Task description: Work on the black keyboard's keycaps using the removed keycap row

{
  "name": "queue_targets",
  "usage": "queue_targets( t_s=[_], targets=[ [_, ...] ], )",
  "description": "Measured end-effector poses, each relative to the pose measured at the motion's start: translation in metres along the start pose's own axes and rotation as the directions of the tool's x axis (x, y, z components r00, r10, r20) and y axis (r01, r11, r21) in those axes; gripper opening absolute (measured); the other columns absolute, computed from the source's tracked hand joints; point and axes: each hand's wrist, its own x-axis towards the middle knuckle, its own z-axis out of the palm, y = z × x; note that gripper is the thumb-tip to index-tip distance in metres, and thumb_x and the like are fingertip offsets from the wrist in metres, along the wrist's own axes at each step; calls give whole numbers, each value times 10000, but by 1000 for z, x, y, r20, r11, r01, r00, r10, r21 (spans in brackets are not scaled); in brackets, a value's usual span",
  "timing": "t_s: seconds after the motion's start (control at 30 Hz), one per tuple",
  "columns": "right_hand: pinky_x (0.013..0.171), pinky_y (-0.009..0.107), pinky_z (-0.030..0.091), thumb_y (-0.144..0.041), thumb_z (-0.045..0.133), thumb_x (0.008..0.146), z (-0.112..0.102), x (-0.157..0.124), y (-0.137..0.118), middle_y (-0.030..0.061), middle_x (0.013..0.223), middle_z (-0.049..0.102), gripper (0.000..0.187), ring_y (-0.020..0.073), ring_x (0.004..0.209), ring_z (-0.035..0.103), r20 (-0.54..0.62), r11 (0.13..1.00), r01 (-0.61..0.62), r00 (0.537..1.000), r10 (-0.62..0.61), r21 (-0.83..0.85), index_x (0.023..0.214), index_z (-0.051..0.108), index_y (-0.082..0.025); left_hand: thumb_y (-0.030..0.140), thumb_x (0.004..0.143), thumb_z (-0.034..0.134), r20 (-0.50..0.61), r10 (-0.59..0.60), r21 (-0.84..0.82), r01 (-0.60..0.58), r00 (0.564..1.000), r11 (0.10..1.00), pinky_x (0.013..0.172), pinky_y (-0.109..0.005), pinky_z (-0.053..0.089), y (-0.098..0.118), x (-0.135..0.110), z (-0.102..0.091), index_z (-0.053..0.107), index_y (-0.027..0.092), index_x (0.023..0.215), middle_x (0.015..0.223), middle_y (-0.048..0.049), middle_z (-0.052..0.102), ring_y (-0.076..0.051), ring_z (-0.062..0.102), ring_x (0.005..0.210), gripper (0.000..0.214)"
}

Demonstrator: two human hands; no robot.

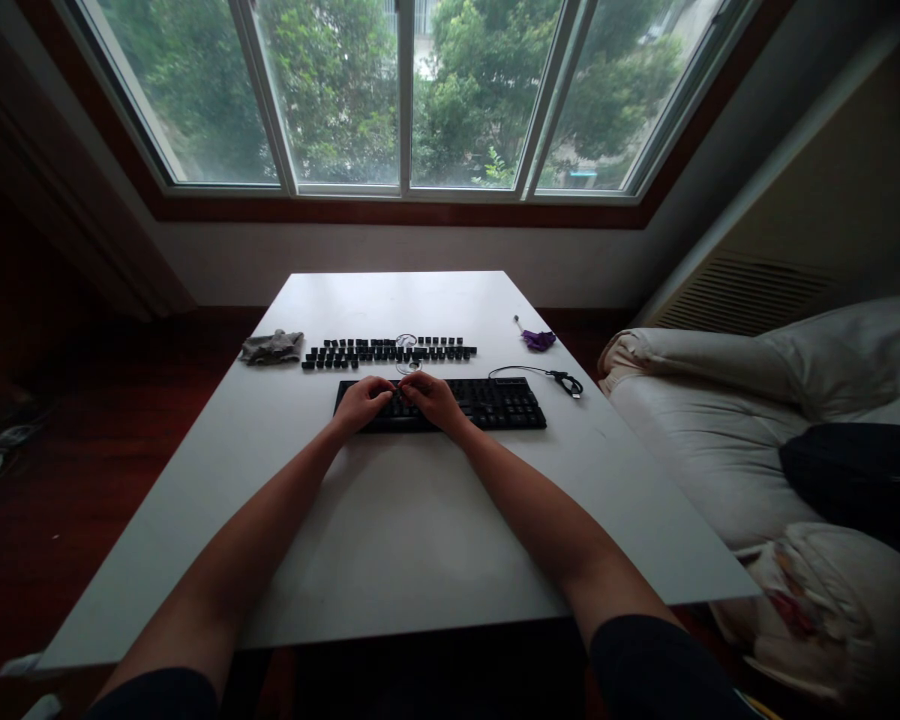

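Observation:
A black keyboard [499, 403] lies on the white table, and both hands are over its left half. My left hand [365, 402] rests at the keyboard's left end with its fingers bent together; whatever they hold, if anything, is too small to make out. Close beside it, my right hand [433, 400] is closed in a pinch, fingertips nearly meeting those of the left. A thin wire loop [410, 368] shows just behind the right fingertips; I cannot tell whether it is held. Rows of loose black keycaps [360, 350] stand behind the keyboard.
The white table [405, 540] faces a window. A grey cloth [272, 347] lies at its left edge. Toward the right edge are a purple cloth-like item [538, 341] and a coiled black USB cable [568, 384]. A pale sofa [690, 440] stands to the right, with a dark bag [862, 480].

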Motion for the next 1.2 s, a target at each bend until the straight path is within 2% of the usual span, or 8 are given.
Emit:
queue_targets(
  t_s=[0.2, 0.37, 0.53, 0.63, 0.9, 1.07, 1.2],
  targets=[
    [650, 297, 536, -500, 655, 853, 0, 0, -1, 18, 778, 691, 328, 157, 651, 641, -3, 1000, -1, 1000, 1, 11, 996, 680, -205, 386, 841, 624, 43, -47, -165, 54, 998, 985, 864, -337, 524, -1, 1, 1, 672, 221, 999, 949, -22, 731, -198, 676, 898, 233],
    [660, 304, 542, -484, 662, 853, -1, -1, -3, 20, 771, 694, 318, 165, 658, 652, 1, 1000, -1, 1000, 1, 17, 1005, 690, -206, 402, 823, 663, 37, -61, -217, 68, 997, 974, 791, -312, 519, -5, 2, 2, 632, 216, 1000, 899, -20, 717, -184, 668, 835, 258],
    [667, 307, 544, -478, 666, 853, -1, 0, -3, 17, 756, 690, 317, 167, 664, 660, 9, 1000, 10, 1000, -11, 27, 1010, 691, -204, 396, 824, 675, 65, -63, -297, 80, 996, 952, 762, -298, 519, -6, 3, 1, 647, 215, 1107, 899, -22, 718, -175, 667, 809, 338],
    [666, 303, 544, -495, 663, 851, -1, 1, 0, 15, 751, 689, 331, 167, 667, 664, -4, 999, -6, 1000, 6, 39, 1009, 684, -205, 407, 836, 660, 63, -62, -275, 78, 996, 958, 791, -308, 523, -4, 3, 0, 686, 220, 1129, 931, -31, 730, -186, 674, 845, 349],
    [657, 306, 562, -512, 675, 835, -4, 5, 4, 14, 767, 683, 333, 173, 675, 675, -41, 985, -49, 998, 56, 166, 960, 677, -203, 474, 852, 646, 11, -68, -164, 69, 998, 984, 767, -295, 501, 0, 1, -1, 706, 216, 1012, 897, -25, 721, -187, 648, 823, 310],
    [632, 298, 568, -504, 705, 806, -5, 6, -1, 1, 778, 684, 310, 163, 651, 671, -85, 966, -83, 991, 107, 246, 915, 682, -215, 493, 820, 695, -33, -88, -230, 78, 996, 970, 670, -265, 453, -2, 1, 1, 664, 201, 947, 803, -5, 664, -157, 592, 724, 320],
    [614, 285, 558, -503, 716, 793, -7, 6, -3, -3, 778, 680, 311, 165, 657, 679, -106, 957, -98, 986, 131, 273, 915, 681, -220, 441, 819, 695, -39, -89, -325, 72, 995, 943, 661, -259, 434, -4, 2, 0, 649, 198, 951, 782, 3, 649, -148, 584, 708, 280]
  ],
)
